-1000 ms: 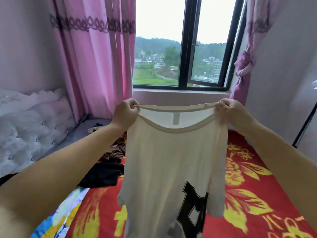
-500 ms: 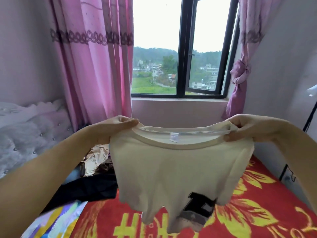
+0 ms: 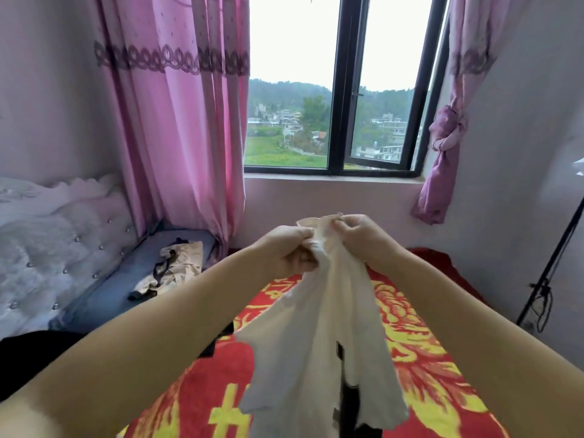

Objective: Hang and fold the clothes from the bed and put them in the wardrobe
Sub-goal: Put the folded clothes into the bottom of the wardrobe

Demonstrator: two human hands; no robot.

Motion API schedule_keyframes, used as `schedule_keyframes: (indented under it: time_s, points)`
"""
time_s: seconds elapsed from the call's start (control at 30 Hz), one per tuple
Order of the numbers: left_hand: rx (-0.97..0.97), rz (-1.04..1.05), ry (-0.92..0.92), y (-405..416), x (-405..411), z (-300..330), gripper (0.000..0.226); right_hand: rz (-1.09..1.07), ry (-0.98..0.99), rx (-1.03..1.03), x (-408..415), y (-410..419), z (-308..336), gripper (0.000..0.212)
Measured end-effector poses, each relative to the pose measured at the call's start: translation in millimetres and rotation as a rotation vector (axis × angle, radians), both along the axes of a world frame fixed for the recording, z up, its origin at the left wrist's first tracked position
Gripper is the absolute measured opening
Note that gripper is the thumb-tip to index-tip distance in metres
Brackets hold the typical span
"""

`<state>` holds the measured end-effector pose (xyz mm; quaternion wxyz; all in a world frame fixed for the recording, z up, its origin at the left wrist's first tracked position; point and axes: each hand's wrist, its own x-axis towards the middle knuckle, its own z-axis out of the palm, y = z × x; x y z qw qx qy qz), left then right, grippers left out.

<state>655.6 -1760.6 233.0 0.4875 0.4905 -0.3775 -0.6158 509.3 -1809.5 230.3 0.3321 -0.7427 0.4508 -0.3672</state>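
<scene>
A cream T-shirt [image 3: 322, 336] with a black print hangs folded lengthwise above the bed. My left hand [image 3: 289, 252] and my right hand [image 3: 355, 230] are close together at its top, each gripping the bunched shoulder and collar fabric. The shirt's lower part drapes down over the red and yellow floral blanket [image 3: 423, 352]. A beige garment [image 3: 175, 267] with dark trim lies crumpled on the blue sheet [image 3: 104, 305] near the headboard. A black garment [image 3: 34, 341] lies at the left edge, partly hidden by my left arm.
A white tufted headboard [image 3: 53, 248] stands at the left. Pink curtains [image 3: 177, 121] hang beside the window [image 3: 335, 99], the right one tied in a knot. A black stand [image 3: 550, 273] leans by the right wall.
My hands have come together from a wide spread, folding the T-shirt in half lengthwise. The shirt now hangs narrow, and the view has tilted up slightly.
</scene>
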Motion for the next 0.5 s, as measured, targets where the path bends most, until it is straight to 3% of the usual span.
schedule_keyframes:
  time_s: [0.13,0.27,0.33,0.4,0.47,0.5]
  points:
    - [-0.133,0.004,0.012,10.5,-7.2,11.7,0.021,0.236,0.092,-0.051,19.7,18.4,6.4,0.043]
    - [-0.148,-0.064,-0.003,20.8,8.6,18.8,0.025,0.425,0.180,-0.055,8.6,19.7,0.7,0.047]
    - [-0.225,-0.077,-0.129,25.9,10.1,19.9,0.021,0.465,0.093,-0.055,8.9,18.9,-5.3,0.032]
    - [-0.502,0.059,-0.508,25.1,12.2,15.5,0.023,0.475,-0.047,-0.015,9.6,18.6,-3.5,0.028]
    - [-0.944,0.247,-1.143,19.2,18.0,12.3,0.055,0.435,-0.133,-0.013,7.8,20.7,4.7,0.024]
    - [-1.106,0.255,-1.365,16.8,21.1,13.8,0.067,0.426,-0.151,-0.036,7.4,21.7,9.4,0.028]
